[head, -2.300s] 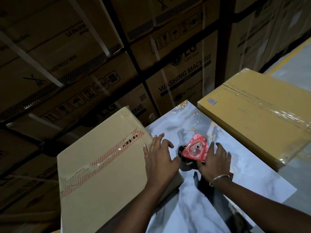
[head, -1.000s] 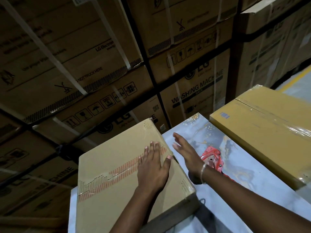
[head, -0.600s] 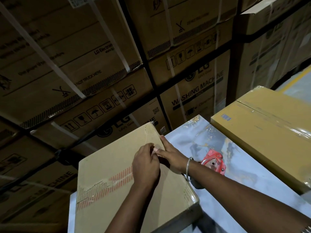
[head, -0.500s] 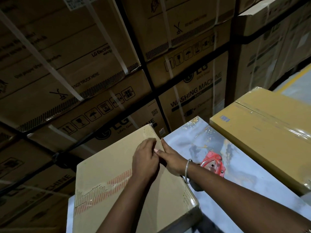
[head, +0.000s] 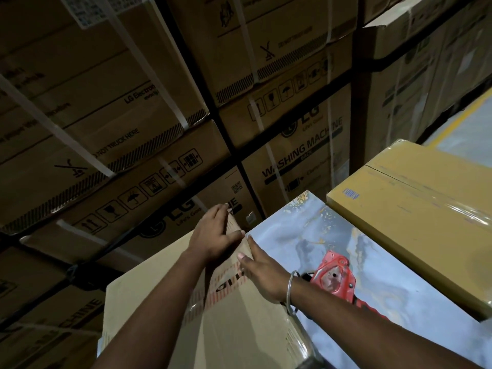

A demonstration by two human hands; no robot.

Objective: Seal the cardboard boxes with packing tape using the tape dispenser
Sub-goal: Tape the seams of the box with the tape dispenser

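Head view, dim warehouse light. Box (head: pixel 165 310) sits at the left end of the worktop (head: pixel 300 230), its near part running out of frame at the bottom. A strip of red-striped printed tape (head: pixel 226 284) crosses the top face of the box, with some clear tape glinting along it. Left hand (head: pixel 213 235) lies on the far top edge of the box, fingers mostly straight and close together, fingertips at the far corner; thumb points right toward the other hand. Whether it pinches anything there cannot be told; it looks flat against the cardboard. Right hand (head: pixel 262 270) lies on the box just right of the left hand, fingers extended and pressed flat near the right edge, holding nothing visible. The two hands almost touch at thumb and index finger. A metal bangle (head: pixel 289 291) is on the right wrist. Dispenser (head: pixel 334 276), red, lies on the worktop just right of the box and behind the right forearm, touched by neither hand. A second box (head: pixel 415 219), yellower, with glossy clear tape along its top seam, sits on the right side of the worktop, apart from the dispenser. Behind the worktop stands a stack of large strapped cartons (head: pixel 133 123) printed "WASHING MACHINE".
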